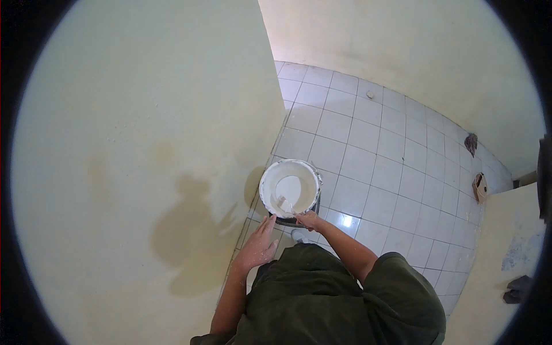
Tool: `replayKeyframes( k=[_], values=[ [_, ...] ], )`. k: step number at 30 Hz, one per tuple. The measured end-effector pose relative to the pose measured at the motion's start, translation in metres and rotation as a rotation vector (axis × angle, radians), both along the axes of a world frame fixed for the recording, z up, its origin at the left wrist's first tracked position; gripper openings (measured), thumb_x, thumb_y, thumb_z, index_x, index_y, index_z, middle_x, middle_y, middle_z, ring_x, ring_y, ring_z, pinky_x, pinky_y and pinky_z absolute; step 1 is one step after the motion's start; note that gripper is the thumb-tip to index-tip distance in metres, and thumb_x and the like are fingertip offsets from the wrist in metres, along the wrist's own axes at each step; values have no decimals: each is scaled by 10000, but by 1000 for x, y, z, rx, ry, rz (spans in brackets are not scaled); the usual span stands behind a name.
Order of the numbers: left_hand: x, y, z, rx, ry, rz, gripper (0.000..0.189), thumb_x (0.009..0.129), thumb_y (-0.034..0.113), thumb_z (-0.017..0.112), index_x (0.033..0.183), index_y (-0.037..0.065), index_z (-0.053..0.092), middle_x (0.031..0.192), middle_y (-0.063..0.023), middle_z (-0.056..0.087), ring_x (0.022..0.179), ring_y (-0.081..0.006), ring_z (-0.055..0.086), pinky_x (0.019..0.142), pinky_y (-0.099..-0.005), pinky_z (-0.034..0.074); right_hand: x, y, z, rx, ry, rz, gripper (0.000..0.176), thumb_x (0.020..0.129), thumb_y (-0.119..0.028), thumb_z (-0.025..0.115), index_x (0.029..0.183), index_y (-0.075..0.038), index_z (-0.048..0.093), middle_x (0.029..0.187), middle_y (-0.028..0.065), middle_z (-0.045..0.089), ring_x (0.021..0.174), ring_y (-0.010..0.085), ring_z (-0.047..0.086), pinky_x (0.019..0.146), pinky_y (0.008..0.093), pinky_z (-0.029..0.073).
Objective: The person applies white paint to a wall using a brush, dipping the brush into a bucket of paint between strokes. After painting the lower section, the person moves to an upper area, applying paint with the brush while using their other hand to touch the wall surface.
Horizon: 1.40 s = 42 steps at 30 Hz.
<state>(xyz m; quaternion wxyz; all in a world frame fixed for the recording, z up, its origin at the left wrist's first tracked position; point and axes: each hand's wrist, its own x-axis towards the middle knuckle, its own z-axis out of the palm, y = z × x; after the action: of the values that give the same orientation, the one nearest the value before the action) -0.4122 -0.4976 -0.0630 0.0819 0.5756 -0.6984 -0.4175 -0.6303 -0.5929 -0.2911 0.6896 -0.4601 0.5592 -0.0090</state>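
Observation:
A white paint bucket (266,179) with paint smears round its rim stands in front of me and has white paint (288,187) in the bottom. Over its near rim, my right hand (309,220) is closed round the handle of a paintbrush (284,203), whose bristle end is inside the bucket. My left hand (260,246) is open, fingers stretched out toward the bucket's near left rim, with white specks on the skin. A dark support (287,222) shows under the bucket.
A pale yellow wall (132,115) rises close on my left. White floor tiles (368,144) spread to the right. By the far wall lie a small pale lump (370,94), a dark crumpled cloth (471,144) and a tan bag-like item (479,187). A shoe (298,236) shows below the bucket.

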Motion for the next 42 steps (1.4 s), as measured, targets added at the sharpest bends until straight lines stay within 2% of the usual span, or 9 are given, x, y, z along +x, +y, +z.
replayKeyframes(
  k=[6, 9, 10, 13, 22, 35, 40, 41, 42],
  values=[
    [4, -1, -5, -40, 17, -2, 804, 930, 105, 609, 1614, -56, 218, 1628, -306, 333, 1552, -456, 256, 1276, -472, 246, 17, 10, -45, 26, 4, -191, 350, 1019, -331, 528, 883, -34, 652, 624, 46, 524, 447, 169, 513, 386, 352, 409],
    [6, 1, 0, -30, 23, 9, 798, 935, 107, 606, 1614, -57, 219, 1632, -303, 329, 1553, -455, 254, 1274, -471, 244, 13, 12, -57, 27, -92, -192, 289, 992, -291, 528, 902, -36, 631, 642, 49, 518, 430, 169, 477, 372, 356, 380],
    [5, 1, 2, -31, 29, 12, 797, 937, 108, 605, 1614, -58, 219, 1634, -302, 327, 1554, -456, 253, 1274, -471, 243, 12, 12, -60, 96, -109, -225, 263, 996, -273, 519, 914, -41, 611, 644, 43, 498, 413, 150, 413, 363, 343, 335],
    [13, -2, 0, 27, 68, 24, 809, 965, 114, 592, 1643, -19, 169, 1655, -315, 276, 1582, -425, 199, 1293, -463, 188, 9, 13, -71, 176, -89, -262, 279, 1006, -307, 531, 908, -56, 603, 642, 26, 486, 414, 132, 373, 373, 332, 310],
    [14, -5, -4, 64, 80, 31, 811, 965, 117, 596, 1643, -20, 171, 1660, -307, 273, 1582, -429, 197, 1292, -458, 185, 4, 17, -59, 371, -121, -417, 289, 1028, -340, 531, 927, -77, 596, 631, -6, 456, 421, 99, 320, 404, 308, 276],
    [6, -7, -3, 83, 53, -9, 812, 968, 106, 588, 1648, -6, 157, 1663, -306, 263, 1580, -422, 207, 1294, -460, 189, 4, 20, -56, 340, -178, -420, 283, 1024, -352, 544, 975, -81, 609, 639, -28, 471, 432, 90, 305, 406, 319, 269],
    [8, 0, -12, -29, 71, -48, 788, 953, 128, 579, 1624, -43, 203, 1618, -328, 333, 1550, -464, 255, 1272, -473, 243, 3, 29, -108, 194, -139, -325, 197, 966, -264, 614, 942, -70, 640, 653, -5, 509, 430, 97, 344, 400, 324, 260],
    [7, 7, -12, -1, 72, -32, 789, 952, 125, 579, 1625, -41, 202, 1620, -327, 332, 1551, -463, 254, 1272, -470, 243, -1, 27, -135, 483, -228, -478, 180, 947, -242, 628, 925, -64, 646, 667, 26, 541, 429, 103, 358, 399, 321, 259],
    [5, 4, -11, 8, 72, -16, 791, 950, 123, 579, 1626, -40, 202, 1621, -326, 331, 1552, -462, 252, 1272, -467, 243, -1, 30, -108, 379, -108, -435, 167, 945, -231, 618, 934, -67, 649, 666, 32, 543, 427, 105, 353, 400, 320, 252]
  ],
)
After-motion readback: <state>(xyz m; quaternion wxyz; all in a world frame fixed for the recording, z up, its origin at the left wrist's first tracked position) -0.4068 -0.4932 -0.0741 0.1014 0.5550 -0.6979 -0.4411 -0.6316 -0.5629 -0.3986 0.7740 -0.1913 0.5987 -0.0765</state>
